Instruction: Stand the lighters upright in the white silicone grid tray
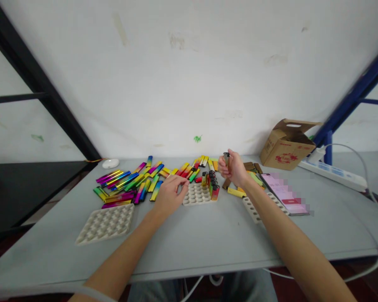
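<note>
My right hand (234, 170) is raised above the back of the table, its fingers wrapped round a dark-topped lighter (227, 158) held upright. My left hand (171, 193) is at the left edge of a white tray with round holes (195, 195). Its fingers are curled in, and whatever may be between them is hidden. In the right part of that tray stands a row of several lighters (214, 192) with black tops, and a yellowish lighter (204, 179) stands beside them. Behind the tray lie loose red and yellow shiny pieces (185, 170).
A heap of shiny multicoloured lighter-like pieces (126, 182) covers the back left. An egg-crate-like tray (105, 222) lies at front left, another holed tray (252, 209) under my right forearm. At right are a phone (283, 193), an open cardboard box (286, 147) and a power strip (337, 174).
</note>
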A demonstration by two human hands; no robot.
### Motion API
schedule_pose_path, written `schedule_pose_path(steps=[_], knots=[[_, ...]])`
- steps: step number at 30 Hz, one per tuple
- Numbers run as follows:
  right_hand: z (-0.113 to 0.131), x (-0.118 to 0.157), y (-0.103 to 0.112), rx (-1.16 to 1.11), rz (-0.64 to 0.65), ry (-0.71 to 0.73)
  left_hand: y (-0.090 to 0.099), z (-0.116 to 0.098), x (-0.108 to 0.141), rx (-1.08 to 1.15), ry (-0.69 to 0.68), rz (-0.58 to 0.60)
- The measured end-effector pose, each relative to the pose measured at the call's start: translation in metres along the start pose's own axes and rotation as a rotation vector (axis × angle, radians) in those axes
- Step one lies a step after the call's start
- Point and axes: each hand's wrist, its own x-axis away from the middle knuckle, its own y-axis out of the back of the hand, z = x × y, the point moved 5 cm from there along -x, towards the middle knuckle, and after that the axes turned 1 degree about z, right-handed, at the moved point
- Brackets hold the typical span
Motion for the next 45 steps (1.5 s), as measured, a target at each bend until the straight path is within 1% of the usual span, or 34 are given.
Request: schedule_pose_path(steps=[3, 10, 14, 19, 33, 39, 45], knots=[[-0.006, -0.003, 0.000, 0.004, 0.000, -0.045, 0.001, 0.000, 0.000, -0.013, -0.007, 0.000], [-0.014, 0.004, 0.000, -0.026, 0.041, -0.099, 0.002, -0.003, -0.001, -0.035, -0.014, 0.010], [-0.015, 0.004, -0.004, -0.051, 0.031, -0.126, 0.001, -0.004, 0.000, -0.039, -0.023, 0.007], [-0.017, 0.005, -0.011, -0.020, 0.021, -0.165, 0.002, -0.004, 0.001, -0.036, -0.018, 0.009], [-0.015, 0.011, -0.004, 0.013, 0.057, -0.158, 0.003, -0.004, 0.001, -0.042, -0.023, -0.004], [-0.018, 0.010, 0.001, -0.043, 0.016, -0.144, 0.003, -0.005, 0.001, -0.052, -0.026, -0.002], [-0.014, 0.010, 0.000, -0.052, 0.007, -0.144, 0.003, -0.005, 0.001, -0.056, -0.018, 0.005]])
